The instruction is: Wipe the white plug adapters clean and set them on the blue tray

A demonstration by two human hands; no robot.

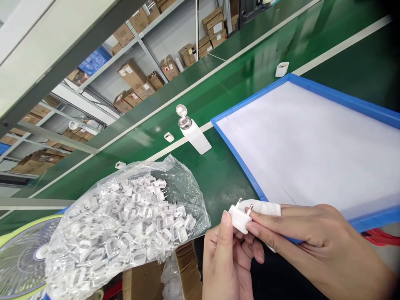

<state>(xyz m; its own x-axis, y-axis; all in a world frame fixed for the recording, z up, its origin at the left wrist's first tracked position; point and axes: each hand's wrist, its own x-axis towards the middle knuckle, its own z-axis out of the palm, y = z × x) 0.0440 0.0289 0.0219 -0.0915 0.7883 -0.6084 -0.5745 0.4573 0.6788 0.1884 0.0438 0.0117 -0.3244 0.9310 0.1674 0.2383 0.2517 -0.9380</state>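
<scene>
A white two-pin plug housing (240,219) is between my hands at the bench's near edge, its two metal pins pointing up. My left hand (225,260) is closed on it, thumb against its left side and fingers underneath. Thumb and finger of my right hand (312,233) pinch its right edge beside one pin. A white piece, perhaps a cloth or wipe (267,207), lies along the right fingers; part of it is hidden. On the left, a clear plastic bag (190,183) holds many similar white plug parts (134,225).
A white pump bottle (196,137) with its metal lid raised stands on the green bench (215,166). Right of it lies a blue-rimmed tray (240,158) with a white lining. Small white casings (282,69) sit farther back. A fan (25,258) is at lower left, near an open carton (142,281).
</scene>
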